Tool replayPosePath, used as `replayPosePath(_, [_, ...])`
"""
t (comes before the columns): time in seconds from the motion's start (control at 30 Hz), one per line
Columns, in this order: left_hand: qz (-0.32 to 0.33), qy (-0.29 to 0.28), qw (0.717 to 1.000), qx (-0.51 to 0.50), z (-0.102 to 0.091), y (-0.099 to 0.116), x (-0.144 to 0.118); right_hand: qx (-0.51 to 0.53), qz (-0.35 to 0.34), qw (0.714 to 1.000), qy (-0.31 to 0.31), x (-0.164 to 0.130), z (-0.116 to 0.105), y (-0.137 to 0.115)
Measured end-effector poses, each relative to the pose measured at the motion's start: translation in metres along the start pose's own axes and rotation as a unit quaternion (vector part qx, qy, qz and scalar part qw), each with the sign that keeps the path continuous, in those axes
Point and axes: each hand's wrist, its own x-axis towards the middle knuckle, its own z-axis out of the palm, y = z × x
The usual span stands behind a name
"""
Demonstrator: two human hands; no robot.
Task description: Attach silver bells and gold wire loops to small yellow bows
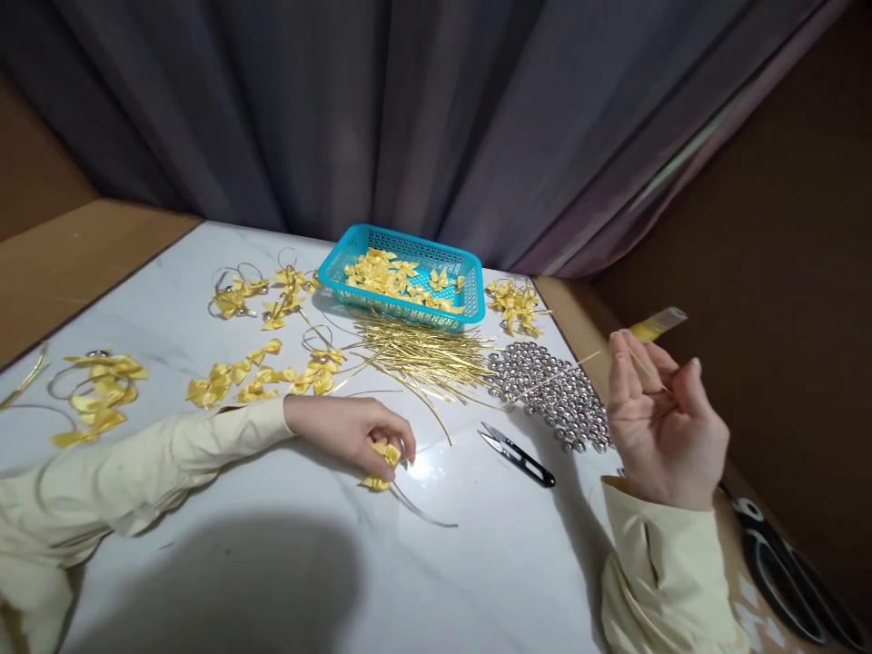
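My left hand is closed on a yellow ribbon bow just above the white tabletop. A thin cord trails from that bow to the right. Raised at the right, my right hand has its palm up and fingers partly curled. Out of its fingers sticks a yellow tube with a clear end, its lower part hidden. A fine gold strand slants left of this hand; whether the fingers grip it I cannot tell. Black-handled thread snips lie between the hands.
A blue basket of yellow bows stands at the back. Before it lie gold cords and, to the right, a heap of silver bells or beads. Bow clusters are spread at left. Large scissors rest at the lower right.
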Motion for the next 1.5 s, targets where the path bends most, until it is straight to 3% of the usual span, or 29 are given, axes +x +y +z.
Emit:
replayPosePath(0.17, [0.022,-0.013,0.999,-0.042,-0.004,-0.013,0.002,-0.065,-0.002,0.998,-0.007,0.005,-0.004,0.002])
replayPosePath(0.3, [0.011,-0.026,0.993,-0.111,-0.004,-0.018,0.003,-0.196,0.017,0.980,-0.030,-0.001,0.000,0.012])
replayPosePath(0.43, [-0.003,-0.040,0.982,-0.185,-0.005,-0.022,0.003,-0.381,0.106,0.907,-0.142,-0.015,0.008,0.027])
replayPosePath(0.53, [-0.008,-0.042,0.977,-0.210,-0.006,-0.023,0.004,-0.443,0.130,0.851,-0.248,-0.030,0.018,0.043])
replayPosePath(0.6, [-0.013,-0.042,0.974,-0.221,-0.007,-0.023,0.005,-0.472,0.085,0.826,-0.295,-0.044,0.029,0.052])
replayPosePath(0.73, [-0.026,-0.038,0.970,-0.240,-0.006,-0.022,0.007,-0.527,-0.079,0.751,-0.391,-0.074,0.050,0.066])
replayPosePath(0.83, [-0.030,-0.027,0.973,-0.229,-0.005,-0.024,0.008,-0.528,-0.118,0.712,-0.447,-0.090,0.060,0.071])
replayPosePath(1.0, [-0.020,-0.019,0.974,-0.226,-0.002,-0.024,0.010,-0.563,-0.145,0.676,-0.453,-0.098,0.064,0.075])
replayPosePath(1.2, [-0.013,-0.007,0.970,-0.243,-0.001,-0.020,0.011,-0.590,-0.248,0.617,-0.459,-0.100,0.062,0.076])
replayPosePath(1.3, [0.003,-0.005,0.974,-0.226,-0.001,-0.020,0.011,-0.587,-0.267,0.620,-0.447,-0.100,0.061,0.077])
replayPosePath(1.5, [-0.008,0.046,0.972,-0.232,0.010,-0.020,0.009,-0.516,-0.211,0.738,-0.380,-0.098,0.060,0.078])
